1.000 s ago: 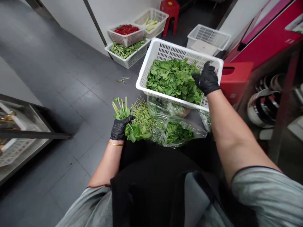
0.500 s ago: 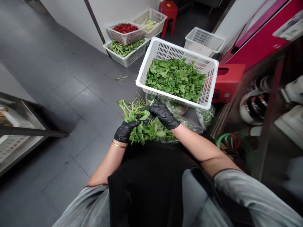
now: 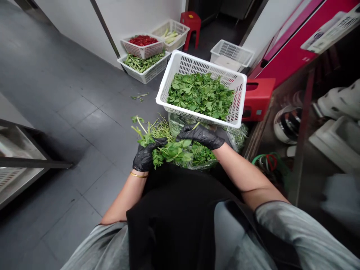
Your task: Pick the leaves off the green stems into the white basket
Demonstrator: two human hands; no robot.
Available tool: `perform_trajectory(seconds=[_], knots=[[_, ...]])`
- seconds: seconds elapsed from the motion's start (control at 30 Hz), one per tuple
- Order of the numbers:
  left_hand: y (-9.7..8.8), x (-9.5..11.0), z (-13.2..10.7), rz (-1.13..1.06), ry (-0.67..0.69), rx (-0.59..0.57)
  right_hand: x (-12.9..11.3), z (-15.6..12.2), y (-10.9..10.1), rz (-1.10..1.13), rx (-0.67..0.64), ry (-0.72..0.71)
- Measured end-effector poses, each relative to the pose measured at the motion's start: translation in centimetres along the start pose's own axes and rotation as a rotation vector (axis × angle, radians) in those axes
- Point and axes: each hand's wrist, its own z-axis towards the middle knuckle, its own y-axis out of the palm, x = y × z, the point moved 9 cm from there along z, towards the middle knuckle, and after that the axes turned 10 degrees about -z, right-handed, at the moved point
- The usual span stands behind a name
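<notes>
A loose bunch of leafy green stems (image 3: 165, 150) is hanging right in front of the person, just below the front rim of the basket, with pale bare stalks poking up to the left and broad leaves drooping at the centre. The grey tile floor (image 3: 78, 123) is stretching away beneath everything, and a black apron (image 3: 180, 210) is filling the foreground. Five white perforated plastic baskets are in play! The biggest, a white rectangular basket (image 3: 197, 117), is sitting just above the bunch, heaped with picked green leaves (image 3: 200, 95). Three more are lined up against the wall, holding red chillies (image 3: 143, 40), green beans (image 3: 140, 63) and pale stalks (image 3: 170, 36), while a fifth white basket (image 3: 232, 52) is sitting off to the right. A clear plastic bag (image 3: 180, 125) stuffed with greens is bulging under the big basket. The left hand (image 3: 146, 157), in a black glove, is curling its fingers tightly around the stems. The right hand (image 3: 199, 135), also gloved, is lying across the leaves with fingers pressed together, and I can't tell whether it's pinching anything. A thin gold bracelet (image 3: 138, 174) is circling the left wrist.
</notes>
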Motion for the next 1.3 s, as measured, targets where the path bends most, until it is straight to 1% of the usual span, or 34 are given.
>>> perform_trajectory(seconds=[0.07,0.1,0.2,0.27,0.33,0.4,0.47,0.57,0.63,0.67,0.7,0.73,0.8,0.83,0.87,0.9,0.97,1.03,1.1,1.13,1.2,1.27,1.3], knots=[[0.3,0.3,0.0,-0.045,-0.031,-0.057,-0.1,-0.4,-1.4,0.091,0.079,-0.014],[0.6,0.2,0.0,-0.042,-0.05,-0.092,-0.1,-0.6,-1.7,0.142,0.105,-0.018],[1.3,-0.9,-0.3,0.046,-0.129,-0.161,0.1,-0.8,-1.3,0.266,0.146,-0.003],[1.6,-1.7,-0.7,0.114,-0.162,-0.166,0.3,-0.5,-0.9,0.331,0.2,0.005],[1.7,-2.3,-1.0,0.157,-0.183,-0.144,0.6,-0.3,-0.8,0.378,0.277,0.008],[1.6,-3.0,-1.3,0.121,-0.231,-0.113,0.8,0.0,-0.4,0.383,0.293,0.017],[1.4,-3.6,-1.4,0.0,-0.303,-0.091,0.6,0.2,0.1,0.331,0.226,0.028],[1.1,-4.0,-1.2,-0.14,-0.381,-0.087,0.0,-0.1,0.4,0.194,0.046,0.025],[0.7,-3.7,-1.1,-0.168,-0.382,-0.082,0.0,-0.6,-0.3,0.116,-0.064,0.028],[0.5,-3.5,-1.0,-0.172,-0.374,-0.075,0.3,-0.8,-1.2,0.107,-0.083,0.033],[0.3,-3.3,-1.0,-0.173,-0.365,-0.066,0.7,-0.9,-2.4,0.129,-0.057,0.035],[0.1,-3.2,-1.0,-0.175,-0.356,-0.055,1.2,-1.0,-4.0,0.178,0.014,0.034],[-0.2,-3.2,-0.8,-0.179,-0.339,-0.03,2.6,-1.3,-6.9,0.313,0.217,0.033],[-0.3,-3.3,-0.7,-0.175,-0.324,-0.017,3.4,-1.5,-7.6,0.362,0.297,0.042],[-0.4,-3.3,-0.6,-0.158,-0.299,-0.006,4.2,-1.7,-7.6,0.389,0.347,0.059],[-0.5,-3.1,-0.3,-0.116,-0.25,0.003,4.7,-1.8,-6.8,0.391,0.353,0.085],[-0.6,-2.4,0.2,0.006,-0.121,0.017,5.1,-1.7,-3.5,0.356,0.262,0.136],[-0.2,-1.7,0.5,0.148,-0.015,0.001,4.4,-1.4,0.2,0.348,0.152,0.148],[0.3,-1.3,0.5,0.307,0.018,-0.044,3.2,-0.9,2.7,0.32,0.081,0.128],[0.5,-1.3,0.5,0.377,0.016,-0.062,2.7,-0.5,3.3,0.289,0.051,0.117],[0.7,-0.9,0.3,0.462,0.035,-0.067,2.2,-0.1,3.9,0.214,-0.038,0.119],[0.6,-0.5,0.0,0.425,0.056,-0.044,2.5,-0.1,3.3,0.213,-0.085,0.142],[0.6,-0.5,-0.2,0.386,0.055,-0.04,2.7,-0.2,2.6,0.266,-0.066,0.153]])
